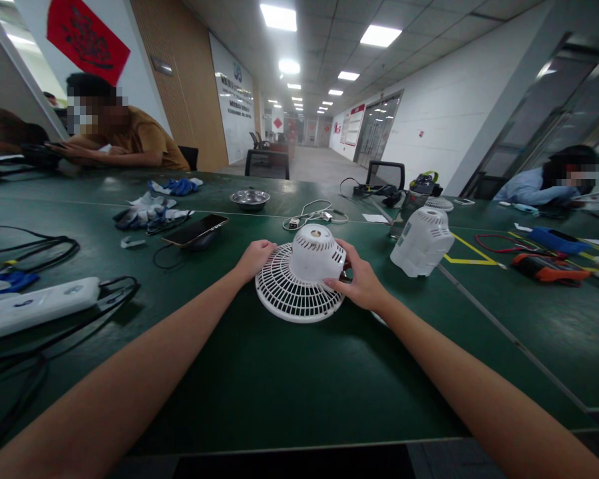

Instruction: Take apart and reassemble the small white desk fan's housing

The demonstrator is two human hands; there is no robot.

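Observation:
A white round fan grille [299,307] lies on the green table in front of me, with a white motor housing [310,261] standing up from its middle. At the grille's left rim, my left hand [256,259] is closed with its fingertips on the edge. My right hand [363,281] grips the right side of the housing near its slots, thumb in front and fingers behind. Something small and dark shows between the right fingers, too hidden to name. A white USB cable [312,216] lies just behind the grille.
Right of me stands another white housing [422,243], with an orange multimeter [546,267] farther right. On the left lie a phone [197,229], gloves [147,211], a white power strip [40,306] and black cables. A metal bowl [250,199] sits behind. People sit at both sides.

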